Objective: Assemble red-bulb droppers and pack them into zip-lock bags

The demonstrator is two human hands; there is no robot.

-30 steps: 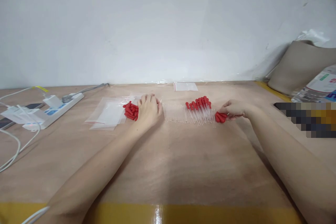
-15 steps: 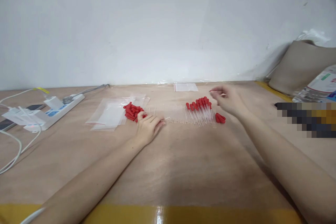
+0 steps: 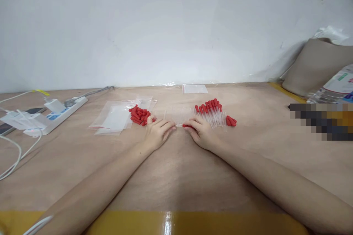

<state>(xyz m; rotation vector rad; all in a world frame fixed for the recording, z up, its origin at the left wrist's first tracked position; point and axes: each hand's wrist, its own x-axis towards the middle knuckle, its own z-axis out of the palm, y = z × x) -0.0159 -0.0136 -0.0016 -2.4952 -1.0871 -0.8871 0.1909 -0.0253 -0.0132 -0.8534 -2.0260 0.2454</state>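
My left hand (image 3: 157, 132) and my right hand (image 3: 202, 133) meet at the middle of the table, fingertips close together. The left pinches a thin clear tube and the right pinches a small red rubber cap (image 3: 187, 126) at the tube's end. Just behind them lies a row of bare clear tubes (image 3: 176, 114). A pile of loose red caps (image 3: 140, 115) sits left of my left hand. Finished droppers with red caps (image 3: 211, 112) lie right of the bare tubes, with a few more red caps (image 3: 231, 121) beside them.
Clear zip bags (image 3: 114, 117) lie left of the cap pile, and another small bag (image 3: 194, 89) sits by the wall. A white power strip (image 3: 52, 115) with cables is at far left. A beige pouch (image 3: 314, 68) and packaging stand at far right.
My right hand came down from above the droppers to the table middle, joining my left hand. My left hand stayed near the bare tubes, now pinching one.
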